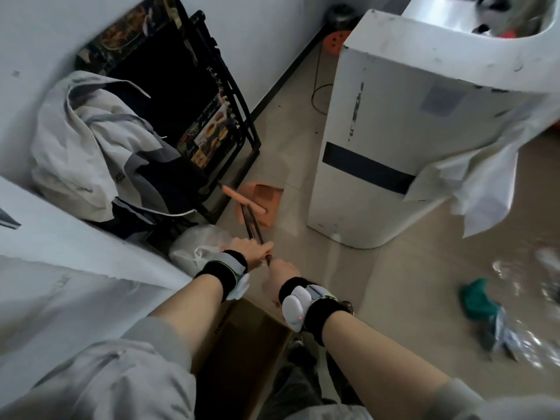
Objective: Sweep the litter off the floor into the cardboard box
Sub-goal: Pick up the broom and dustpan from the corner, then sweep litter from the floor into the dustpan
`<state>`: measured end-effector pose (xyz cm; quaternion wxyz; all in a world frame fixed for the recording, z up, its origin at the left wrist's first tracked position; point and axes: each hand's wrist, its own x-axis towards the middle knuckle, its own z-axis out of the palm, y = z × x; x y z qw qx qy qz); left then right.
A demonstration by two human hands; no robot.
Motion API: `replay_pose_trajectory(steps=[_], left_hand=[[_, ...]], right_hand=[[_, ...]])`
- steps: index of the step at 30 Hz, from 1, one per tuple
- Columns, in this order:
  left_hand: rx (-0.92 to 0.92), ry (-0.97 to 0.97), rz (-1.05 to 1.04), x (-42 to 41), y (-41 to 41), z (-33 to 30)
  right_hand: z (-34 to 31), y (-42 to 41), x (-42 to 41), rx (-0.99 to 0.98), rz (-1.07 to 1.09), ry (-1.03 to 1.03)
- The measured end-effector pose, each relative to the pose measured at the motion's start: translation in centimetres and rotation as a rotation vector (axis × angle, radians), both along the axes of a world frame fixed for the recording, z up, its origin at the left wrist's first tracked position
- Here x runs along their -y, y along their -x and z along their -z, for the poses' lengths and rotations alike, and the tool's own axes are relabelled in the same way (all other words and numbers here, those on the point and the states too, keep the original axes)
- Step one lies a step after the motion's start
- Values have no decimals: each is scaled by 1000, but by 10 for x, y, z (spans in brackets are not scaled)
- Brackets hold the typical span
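My left hand and my right hand both grip dark long handles that run forward to an orange dustpan and an orange broom head on the floor. Which hand holds which handle is unclear. The tools rest between a black folding chair and a white appliance. An open cardboard box stands on the floor right under my forearms. Litter lies on the floor at the right: a green crumpled piece, clear plastic wrappers and more clear plastic.
A black folding chair draped with a grey jacket stands at the left by the wall. A tall white appliance stands at the right, white cloth hanging from it. A white plastic bag lies near my left hand.
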<state>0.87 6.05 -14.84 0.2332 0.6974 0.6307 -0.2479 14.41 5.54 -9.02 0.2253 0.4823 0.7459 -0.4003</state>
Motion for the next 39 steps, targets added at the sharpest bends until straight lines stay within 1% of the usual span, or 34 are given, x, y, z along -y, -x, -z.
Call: replay_pose_trajectory(steps=[3, 5, 7, 10, 13, 14, 17, 19, 22, 25, 29, 32, 36, 39], left_hand=[[-45, -25, 140, 5, 1, 14], [-84, -47, 223, 6, -1, 22], [-80, -18, 265, 4, -14, 30], [-82, 14, 218, 4, -18, 29], [-174, -64, 176, 8, -11, 19], [-165, -80, 162, 9, -16, 12], [-101, -19, 53, 8, -53, 4], [-94, -46, -6, 11, -72, 4], [-111, -83, 30, 22, -99, -1], [-148, -77, 128, 27, -135, -22], [-138, -66, 202, 17, -179, -47], [-114, -59, 310, -1, -230, -61], [-75, -75, 448, -18, -293, -61], [-53, -123, 582, -27, -347, -59]], right_hand=[[7, -10, -2, 26, -26, -4], [10, -20, -6, 27, -90, -22], [13, -40, -11, 26, -159, -61], [19, -90, -15, 82, -245, -115], [28, -142, -17, 157, -292, -133], [31, -152, -17, 171, -294, -122], [34, -167, -14, 167, -248, -75], [33, -173, -14, 157, -232, -60], [27, -197, -21, 157, -217, -90], [19, -228, -28, 148, -162, -100], [17, -269, -33, 131, -67, -30], [17, -326, -28, 130, 37, -16], [24, -387, -9, 148, 163, 32], [35, -439, 11, 153, 314, 55]])
